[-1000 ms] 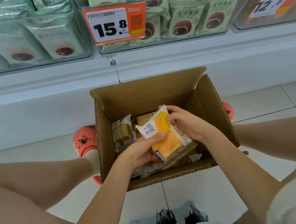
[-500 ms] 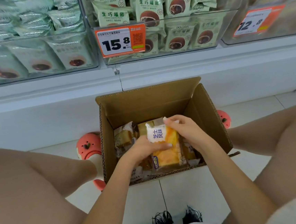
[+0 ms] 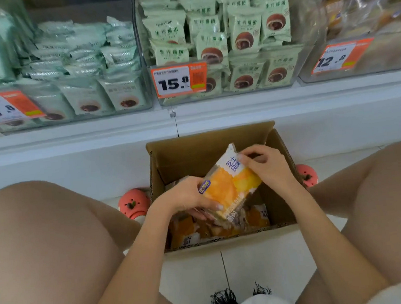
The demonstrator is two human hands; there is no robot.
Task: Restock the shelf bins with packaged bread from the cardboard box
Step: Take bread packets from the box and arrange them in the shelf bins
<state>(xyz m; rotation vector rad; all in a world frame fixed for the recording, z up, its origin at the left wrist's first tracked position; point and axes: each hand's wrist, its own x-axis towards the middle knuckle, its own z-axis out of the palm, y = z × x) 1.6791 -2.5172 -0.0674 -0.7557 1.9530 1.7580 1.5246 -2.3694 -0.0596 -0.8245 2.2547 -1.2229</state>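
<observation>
**Bread pack lifted clear of box, not yet shelved**

Bread pack [image 3: 232, 185] is held tilted above the box [image 3: 209, 148], which sits on the floor below the shelf bins [image 3: 225, 85]. Left hand [image 3: 186, 197] grips its lower end; right hand [image 3: 267, 167] pinches the top corner. More packs [image 3: 185, 234] lie in the box. Step in hand: pick-up. Next move, as judged: raise it to the bin holding like stock; which bin that is cannot be told.

The packet [image 3: 229, 185] is orange and yellow with a white top and blue lettering. The box [image 3: 208, 146] is plain brown. Shelf packs [image 3: 211, 45] are pale green with brown rounds; tags [image 3: 179, 79] are orange and white, black numerals. Shoes [image 3: 134, 203] are pink.
</observation>
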